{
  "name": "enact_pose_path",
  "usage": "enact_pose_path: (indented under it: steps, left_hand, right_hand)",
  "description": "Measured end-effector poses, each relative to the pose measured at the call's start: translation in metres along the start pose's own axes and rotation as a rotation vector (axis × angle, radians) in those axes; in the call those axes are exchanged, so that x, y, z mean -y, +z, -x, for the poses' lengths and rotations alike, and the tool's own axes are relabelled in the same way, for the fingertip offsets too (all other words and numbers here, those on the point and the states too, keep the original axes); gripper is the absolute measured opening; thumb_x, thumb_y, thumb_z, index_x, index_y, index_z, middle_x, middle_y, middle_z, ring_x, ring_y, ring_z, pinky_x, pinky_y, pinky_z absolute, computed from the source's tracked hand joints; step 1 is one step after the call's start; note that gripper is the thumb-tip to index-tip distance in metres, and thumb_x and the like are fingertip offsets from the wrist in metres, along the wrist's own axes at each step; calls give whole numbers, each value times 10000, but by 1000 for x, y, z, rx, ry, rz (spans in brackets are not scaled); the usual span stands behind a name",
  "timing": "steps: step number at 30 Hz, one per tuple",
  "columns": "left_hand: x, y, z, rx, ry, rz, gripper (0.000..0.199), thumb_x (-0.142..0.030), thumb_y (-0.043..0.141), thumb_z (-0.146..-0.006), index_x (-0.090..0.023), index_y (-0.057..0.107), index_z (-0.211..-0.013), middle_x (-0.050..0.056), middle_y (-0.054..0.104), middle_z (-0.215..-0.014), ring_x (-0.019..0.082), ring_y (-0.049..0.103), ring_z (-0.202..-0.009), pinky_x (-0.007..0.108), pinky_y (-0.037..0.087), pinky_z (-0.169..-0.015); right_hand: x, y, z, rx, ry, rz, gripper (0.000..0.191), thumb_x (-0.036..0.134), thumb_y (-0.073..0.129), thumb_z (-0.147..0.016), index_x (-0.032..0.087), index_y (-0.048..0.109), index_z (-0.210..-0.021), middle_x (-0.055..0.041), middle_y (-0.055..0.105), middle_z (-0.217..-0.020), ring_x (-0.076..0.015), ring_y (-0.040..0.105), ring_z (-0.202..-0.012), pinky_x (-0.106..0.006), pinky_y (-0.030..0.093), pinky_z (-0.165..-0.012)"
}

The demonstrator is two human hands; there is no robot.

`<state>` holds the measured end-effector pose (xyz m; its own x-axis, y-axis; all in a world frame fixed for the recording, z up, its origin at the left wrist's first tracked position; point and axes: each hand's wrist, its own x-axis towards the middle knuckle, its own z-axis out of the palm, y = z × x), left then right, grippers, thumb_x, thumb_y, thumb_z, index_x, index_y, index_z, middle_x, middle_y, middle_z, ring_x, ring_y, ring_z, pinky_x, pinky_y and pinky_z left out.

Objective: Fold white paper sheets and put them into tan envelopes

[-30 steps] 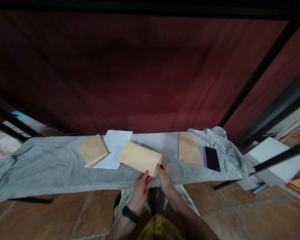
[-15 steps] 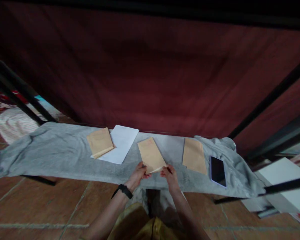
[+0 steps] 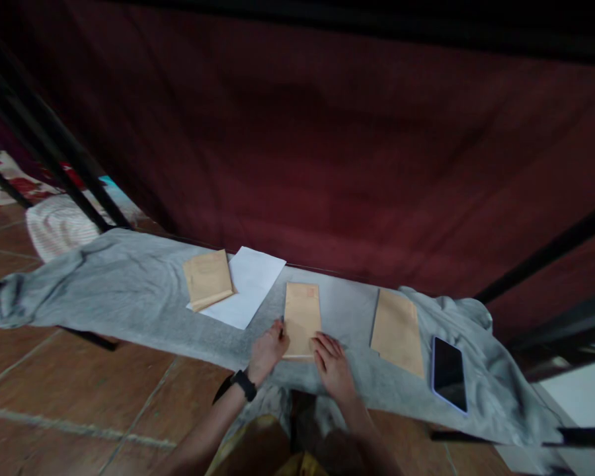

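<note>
A brown paper envelope (image 3: 302, 314) with a small reddish mark near its top right lies upright before me on the grey cloth. My left hand (image 3: 269, 349) is closed at its lower left edge, fingers curled against the paper. At the lower right edge, my right hand (image 3: 331, 362) has its bent fingers over the paper, holding that side. Left of it, another brown envelope (image 3: 208, 274) with a folded lower edge partly covers a white paper sheet (image 3: 258, 277). More brown envelopes (image 3: 396, 330), seemingly stacked, lie to the right.
A smartphone (image 3: 449, 373) with a dark screen lies at the right. The grey cloth (image 3: 129, 291) covers a narrow bench. Behind it hangs a dark red curtain (image 3: 327, 165), with black metal bars (image 3: 545, 258) at both sides. Tiled floor (image 3: 54, 383) shows below.
The held envelope has turned from tilted to nearly straight and now lies flatter on the cloth. My right hand has shifted from pinching its lower corner to its right edge. The view has tilted.
</note>
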<state>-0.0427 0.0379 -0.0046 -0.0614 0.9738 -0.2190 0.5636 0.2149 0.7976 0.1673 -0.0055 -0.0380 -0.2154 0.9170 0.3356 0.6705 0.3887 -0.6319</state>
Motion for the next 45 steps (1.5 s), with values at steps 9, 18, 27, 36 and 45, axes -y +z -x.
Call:
enact_pose_path:
  steps: [9, 18, 27, 36, 45]
  left_hand:
    - [-20, 51, -61, -153, 648, -587, 590, -454, 371, -1020, -150, 359, -1526, 148, 324, -1619, 292, 243, -1512, 484, 227, -1211]
    - [-15, 62, -115, -74, 704, -672, 617, -519, 293, -1032, -169, 372, -1534, 108, 392, -1592, 236, 267, -1509, 447, 156, -1239]
    - [-14, 58, -105, 38, 793, -676, 570, -435, 306, -1041, -136, 367, -1522, 121, 370, -1600, 202, 290, -1499, 404, 173, -1230]
    - [-5, 63, -76, 87, 823, -648, 576, -455, 311, -1039, -142, 383, -1517, 114, 380, -1598, 199, 287, -1500, 375, 162, -1229]
    - [-1, 60, -41, 183, 793, -585, 606, -501, 243, -1054, -156, 340, -1542, 104, 359, -1609, 195, 262, -1509, 392, 155, -1230]
  right_hand:
    - [-3, 6, 3, -32, -58, 159, 397, 183, 439, -973, 242, 630, -1315, -67, 639, -1362, -225, 569, -1263, -464, 437, -1104]
    - [4, 1, 1, 10, -51, 209, 361, 224, 421, -1000, 261, 608, -1306, -56, 633, -1364, -214, 561, -1276, -449, 441, -1086]
    - [6, 2, 1, 4, -83, 244, 372, 214, 381, -1003, 243, 604, -1300, -71, 644, -1345, -206, 563, -1272, -438, 425, -1088]
    - [-6, 8, 4, -56, -93, 219, 379, 200, 357, -1008, 214, 640, -1261, -90, 678, -1283, -203, 601, -1212, -427, 448, -1061]
    - [-8, 5, 12, -79, 34, 75, 361, 248, 345, -1010, 193, 674, -1148, -108, 709, -1153, -231, 618, -1123, -436, 480, -995]
